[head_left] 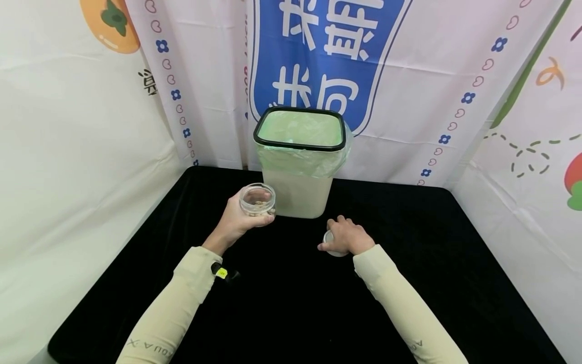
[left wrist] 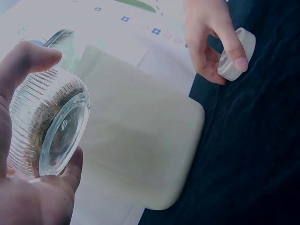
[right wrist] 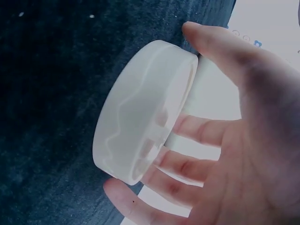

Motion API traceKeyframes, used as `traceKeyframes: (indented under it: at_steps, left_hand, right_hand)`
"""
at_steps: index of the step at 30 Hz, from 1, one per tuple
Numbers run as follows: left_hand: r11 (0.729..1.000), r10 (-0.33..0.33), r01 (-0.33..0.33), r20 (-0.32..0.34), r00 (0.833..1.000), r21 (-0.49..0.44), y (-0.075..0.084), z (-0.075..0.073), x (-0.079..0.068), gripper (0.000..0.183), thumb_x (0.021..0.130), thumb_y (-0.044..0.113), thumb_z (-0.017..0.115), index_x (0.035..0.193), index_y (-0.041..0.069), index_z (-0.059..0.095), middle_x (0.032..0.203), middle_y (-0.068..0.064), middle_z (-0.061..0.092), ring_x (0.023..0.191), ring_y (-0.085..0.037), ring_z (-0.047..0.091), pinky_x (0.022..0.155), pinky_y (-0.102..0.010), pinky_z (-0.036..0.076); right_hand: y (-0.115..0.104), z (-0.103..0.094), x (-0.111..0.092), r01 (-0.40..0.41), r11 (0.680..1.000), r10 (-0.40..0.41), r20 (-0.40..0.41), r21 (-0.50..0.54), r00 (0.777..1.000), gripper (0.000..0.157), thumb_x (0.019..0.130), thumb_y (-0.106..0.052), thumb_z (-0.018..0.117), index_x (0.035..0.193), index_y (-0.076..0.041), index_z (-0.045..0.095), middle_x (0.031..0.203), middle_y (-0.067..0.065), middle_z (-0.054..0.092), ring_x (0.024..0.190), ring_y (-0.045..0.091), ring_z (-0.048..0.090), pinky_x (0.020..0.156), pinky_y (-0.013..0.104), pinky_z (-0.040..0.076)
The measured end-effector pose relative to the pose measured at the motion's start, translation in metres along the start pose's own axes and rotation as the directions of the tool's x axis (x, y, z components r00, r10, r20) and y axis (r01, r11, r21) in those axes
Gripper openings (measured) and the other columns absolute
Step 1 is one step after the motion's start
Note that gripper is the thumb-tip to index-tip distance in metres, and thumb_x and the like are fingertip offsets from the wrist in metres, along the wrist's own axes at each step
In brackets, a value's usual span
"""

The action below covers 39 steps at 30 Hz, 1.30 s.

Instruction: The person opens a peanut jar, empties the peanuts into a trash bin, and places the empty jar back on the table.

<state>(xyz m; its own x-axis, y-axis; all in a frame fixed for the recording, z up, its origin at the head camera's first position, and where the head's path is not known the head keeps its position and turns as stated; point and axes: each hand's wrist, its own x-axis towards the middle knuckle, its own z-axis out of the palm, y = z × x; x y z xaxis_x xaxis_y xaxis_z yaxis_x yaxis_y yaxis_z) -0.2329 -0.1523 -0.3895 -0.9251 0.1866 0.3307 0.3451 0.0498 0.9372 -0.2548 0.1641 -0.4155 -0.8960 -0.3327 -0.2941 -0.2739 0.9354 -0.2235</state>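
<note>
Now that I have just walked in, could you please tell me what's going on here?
A person's left hand holds an open clear jar with small bits inside, near a lined bin. The right hand grips a pale lid at the black tabletop; whether it rests there is unclear.

Blk cloth tabletop (head_left: 282, 313) under L hand (head_left: 238, 215) & R hand (head_left: 347, 236); wht cloth backdrop (head_left: 218, 116) w/ blue panel (head_left: 268, 55) beyond them; wht printed walls (head_left: 68, 151) either side

Seemingly a small curtained booth: a printed backdrop (head_left: 409, 121) hangs behind the black bench's (head_left: 282, 303) far edge, and fruit-patterned white sheets (head_left: 54, 131) flank its left and right edges.
</note>
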Motion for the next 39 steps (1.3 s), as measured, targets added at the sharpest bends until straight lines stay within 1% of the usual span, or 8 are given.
traceKeyframes:
  at_steps: [4,7,11,16,22,28,32,39]
  left_hand:
    - [1.0,0.011,-0.01,-0.006,1.0,0.006,0.001,-0.003,0.001,0.07,0.075,-0.007,0.089,0.138,0.003,0.059,0.13,-0.018,0.069,0.103,-0.01,0.072,0.09,-0.02,0.06]
    - [1.0,0.016,-0.015,-0.013,1.0,0.017,0.001,-0.005,0.001,0.07,0.075,-0.007,0.089,0.138,0.001,0.059,0.131,-0.018,0.07,0.103,-0.009,0.073,0.09,-0.019,0.059]
    - [0.999,0.014,-0.013,-0.023,1.0,0.032,0.0,-0.009,0.002,0.069,0.076,-0.006,0.089,0.138,0.001,0.058,0.132,-0.016,0.07,0.104,-0.008,0.072,0.09,-0.019,0.059]
    - [0.999,0.005,-0.003,-0.033,0.999,0.037,0.001,-0.013,0.003,0.069,0.078,-0.004,0.088,0.139,0.002,0.058,0.132,-0.015,0.07,0.106,-0.009,0.072,0.09,-0.019,0.059]
    - [0.999,-0.014,0.016,-0.045,0.999,0.05,0.002,-0.019,0.006,0.068,0.079,0.0,0.09,0.139,0.005,0.058,0.131,-0.01,0.07,0.109,-0.01,0.071,0.091,-0.019,0.058]
    - [0.997,-0.005,0.01,-0.069,0.998,0.081,0.006,-0.025,0.01,0.068,0.078,0.001,0.091,0.138,0.005,0.059,0.128,-0.007,0.071,0.108,-0.009,0.07,0.09,-0.017,0.057]
    - [0.997,-0.006,0.012,-0.076,0.997,0.079,0.009,-0.028,0.012,0.068,0.078,0.001,0.09,0.138,0.004,0.059,0.126,-0.002,0.071,0.109,-0.009,0.069,0.09,-0.017,0.057]
    - [0.996,-0.001,0.009,-0.088,0.996,0.092,0.009,-0.032,0.014,0.067,0.08,0.001,0.089,0.139,0.002,0.058,0.123,0.004,0.07,0.111,-0.01,0.067,0.091,-0.016,0.056]
  right_hand:
    - [-0.001,-0.005,-0.001,0.0,1.0,-0.001,0.012,0.011,1.0,0.065,0.095,-0.06,0.069,0.139,-0.013,0.061,0.134,0.018,0.06,0.114,0.034,0.062,0.097,0.058,0.054]
    - [-0.001,-0.011,-0.001,0.003,1.0,-0.004,0.012,0.007,1.0,0.065,0.096,-0.06,0.067,0.141,-0.013,0.061,0.136,0.016,0.062,0.119,0.034,0.064,0.101,0.062,0.053]
    - [0.002,-0.017,-0.002,-0.004,1.0,0.004,-0.005,-0.001,1.0,0.068,0.097,-0.062,0.065,0.144,-0.013,0.06,0.143,0.016,0.062,0.129,0.035,0.062,0.106,0.064,0.05]
    - [0.007,-0.029,-0.004,-0.024,1.0,0.024,-0.042,0.009,0.999,0.068,0.099,-0.062,0.063,0.144,-0.011,0.06,0.145,0.015,0.063,0.133,0.036,0.061,0.108,0.064,0.049]
    - [0.009,-0.05,-0.009,-0.025,1.0,0.025,-0.103,0.002,0.994,0.066,0.102,-0.059,0.06,0.144,-0.01,0.06,0.146,0.015,0.064,0.132,0.038,0.062,0.106,0.065,0.05]
    - [0.006,-0.071,-0.016,-0.018,0.999,0.013,-0.191,-0.026,0.982,0.061,0.104,-0.057,0.058,0.141,-0.01,0.063,0.141,0.016,0.067,0.125,0.04,0.066,0.101,0.064,0.053]
    - [0.004,-0.081,-0.019,-0.013,0.999,0.002,-0.24,-0.045,0.971,0.057,0.104,-0.054,0.057,0.14,-0.01,0.064,0.139,0.016,0.069,0.121,0.039,0.068,0.098,0.063,0.055]
    - [-0.001,-0.094,-0.027,-0.018,0.999,0.002,-0.297,-0.051,0.955,0.053,0.105,-0.052,0.058,0.138,-0.012,0.065,0.137,0.015,0.07,0.119,0.041,0.069,0.097,0.063,0.055]
